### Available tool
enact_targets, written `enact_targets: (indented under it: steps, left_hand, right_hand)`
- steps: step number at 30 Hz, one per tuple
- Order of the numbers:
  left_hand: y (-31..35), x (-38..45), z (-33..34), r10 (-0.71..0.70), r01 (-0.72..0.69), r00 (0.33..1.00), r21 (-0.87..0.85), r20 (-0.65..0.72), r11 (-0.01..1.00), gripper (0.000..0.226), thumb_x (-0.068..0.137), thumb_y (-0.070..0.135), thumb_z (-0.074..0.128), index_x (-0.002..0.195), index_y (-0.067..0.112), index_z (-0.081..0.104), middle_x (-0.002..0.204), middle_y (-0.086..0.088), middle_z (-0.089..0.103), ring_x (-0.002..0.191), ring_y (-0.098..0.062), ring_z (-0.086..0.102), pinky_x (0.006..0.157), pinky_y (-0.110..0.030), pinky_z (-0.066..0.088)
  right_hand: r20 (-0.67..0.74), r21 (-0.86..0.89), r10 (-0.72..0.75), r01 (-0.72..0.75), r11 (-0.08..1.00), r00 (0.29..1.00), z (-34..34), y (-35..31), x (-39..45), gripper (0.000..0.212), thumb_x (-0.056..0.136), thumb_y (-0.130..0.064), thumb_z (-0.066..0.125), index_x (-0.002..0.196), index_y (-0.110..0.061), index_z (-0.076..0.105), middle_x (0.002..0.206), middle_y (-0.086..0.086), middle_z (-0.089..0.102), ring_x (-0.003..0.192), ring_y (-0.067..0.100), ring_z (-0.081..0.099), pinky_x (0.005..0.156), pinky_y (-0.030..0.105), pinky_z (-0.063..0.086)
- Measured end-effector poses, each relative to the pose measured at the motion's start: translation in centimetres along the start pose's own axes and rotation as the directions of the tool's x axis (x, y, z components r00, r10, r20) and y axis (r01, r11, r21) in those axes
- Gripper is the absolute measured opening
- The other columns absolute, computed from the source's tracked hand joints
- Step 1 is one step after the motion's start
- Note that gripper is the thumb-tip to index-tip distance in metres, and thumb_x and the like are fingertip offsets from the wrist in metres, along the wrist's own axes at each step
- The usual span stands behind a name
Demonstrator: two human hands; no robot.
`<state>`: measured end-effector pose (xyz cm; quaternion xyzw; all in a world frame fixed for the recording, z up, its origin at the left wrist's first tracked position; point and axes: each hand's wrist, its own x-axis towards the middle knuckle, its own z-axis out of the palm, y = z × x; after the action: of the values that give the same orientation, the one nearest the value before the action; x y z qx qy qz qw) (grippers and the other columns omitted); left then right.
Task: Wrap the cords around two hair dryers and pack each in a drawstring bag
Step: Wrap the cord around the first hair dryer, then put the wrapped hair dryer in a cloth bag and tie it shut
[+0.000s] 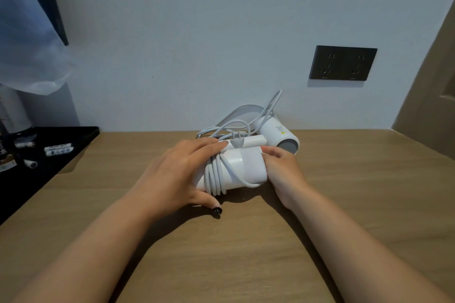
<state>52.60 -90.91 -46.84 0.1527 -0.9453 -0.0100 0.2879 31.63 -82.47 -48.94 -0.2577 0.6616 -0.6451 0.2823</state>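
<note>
A white hair dryer (242, 167) lies on the wooden table (221, 253) with its white cord (216, 174) wound in several loops round its body. My left hand (177, 172) grips its left end over the loops, thumb below and fingers across the top. My right hand (280, 170) holds its right end, fingers curled round the rim. Behind it a second white hair dryer (278, 135) lies against the wall, its cord (236, 118) loose in a tangle. No drawstring bag is in view.
A black tray (81, 140) with small white items stands at the table's left edge. A dark double socket (342, 63) sits on the wall above the dryers. A curtain hangs at the upper left.
</note>
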Motion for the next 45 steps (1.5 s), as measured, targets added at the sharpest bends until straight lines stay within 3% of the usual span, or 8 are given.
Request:
enact_targets:
  steps: [5,16,23,27,31,35,41,45]
  left_hand:
    - [0.4,0.2,0.1,0.047,-0.046,0.999,0.073,-0.023,0.996,0.097,0.060,0.076,0.059,0.143,0.028,0.044,0.142,0.008,0.051,0.128,-0.014,0.046,0.102,-0.032,0.040]
    - [3.0,-0.2,0.1,0.063,-0.043,0.995,0.248,-0.073,0.968,0.073,0.084,0.059,0.051,0.138,0.009,0.051,0.133,-0.007,0.060,0.118,-0.025,0.059,0.098,-0.037,0.045]
    - [5.8,-2.4,0.6,0.026,-0.012,0.993,0.120,-0.116,0.993,0.055,0.092,0.034,0.049,0.139,0.006,0.048,0.147,-0.010,0.046,0.139,-0.023,0.040,0.119,-0.032,0.018]
    - [7.9,-4.6,0.9,-0.028,0.031,0.996,0.043,-0.081,0.999,0.056,0.092,0.033,0.044,0.142,0.008,0.045,0.151,-0.008,0.041,0.142,-0.020,0.034,0.120,-0.038,0.021]
    - [11.6,-5.8,1.0,-0.058,0.055,0.997,-0.057,-0.041,0.997,0.059,0.092,0.041,0.035,0.142,0.013,0.047,0.153,-0.002,0.037,0.141,-0.003,0.024,0.116,-0.014,0.010]
    - [16.2,-6.3,1.8,-0.065,0.059,0.997,-0.163,-0.032,0.985,0.062,0.090,0.045,0.032,0.144,0.016,0.043,0.156,0.001,0.033,0.144,-0.005,0.022,0.114,-0.017,0.014]
    - [23.5,-6.9,4.1,0.082,-0.072,0.995,-0.153,0.058,0.986,0.057,0.100,0.031,0.045,0.152,0.021,0.025,0.161,0.006,0.015,0.147,-0.005,0.009,0.105,-0.003,-0.010]
    - [26.6,-7.5,6.5,0.211,-0.198,0.975,-0.161,0.069,0.967,0.050,0.092,0.029,0.046,0.139,0.012,0.049,0.152,-0.007,0.040,0.143,-0.016,0.031,0.120,-0.029,0.021]
  right_hand:
    - [-0.044,-0.071,-0.015,0.012,0.997,0.999,-0.3,0.1,0.1,0.022,0.077,-0.021,0.074,0.099,-0.021,0.073,0.097,0.001,0.074,0.091,0.020,0.070,0.080,0.039,0.059]
    - [-0.099,-0.129,-0.107,0.094,0.987,0.989,-0.9,0.2,-1.5,0.015,0.083,-0.016,0.064,0.091,-0.027,0.070,0.100,-0.011,0.069,0.101,0.015,0.065,0.094,0.041,0.053]
    - [-0.091,-0.403,-0.277,0.219,0.889,0.957,-3.3,0.4,-6.3,0.033,0.089,-0.014,0.056,0.121,-0.016,0.067,0.120,0.002,0.066,0.114,0.019,0.058,0.093,0.026,0.041]
    - [0.017,-0.519,-0.313,0.276,0.809,0.949,-4.7,0.6,-9.6,0.040,0.092,-0.018,0.057,0.132,-0.013,0.057,0.133,0.005,0.058,0.122,0.019,0.052,0.097,0.025,0.036]
    - [0.116,-0.602,-0.300,0.307,0.737,0.947,-6.4,1.1,-12.6,0.050,0.095,-0.028,0.055,0.143,-0.017,0.045,0.145,0.000,0.046,0.133,0.016,0.042,0.109,0.031,0.033]
    - [0.103,-0.645,-0.355,0.334,0.687,0.929,-9.5,1.6,-15.3,0.046,0.095,-0.027,0.054,0.140,-0.018,0.049,0.144,0.000,0.048,0.131,0.017,0.044,0.109,0.029,0.033]
    - [0.160,-0.702,-0.500,0.454,0.548,0.851,-16.0,3.6,-19.6,0.042,0.095,-0.017,0.054,0.137,-0.015,0.052,0.141,-0.002,0.049,0.131,0.013,0.043,0.104,0.017,0.027]
    - [0.153,-0.715,-0.611,0.514,0.474,0.777,-21.0,6.6,-22.0,0.039,0.092,-0.009,0.058,0.131,-0.010,0.057,0.138,0.000,0.052,0.133,0.011,0.043,0.112,0.025,0.033]
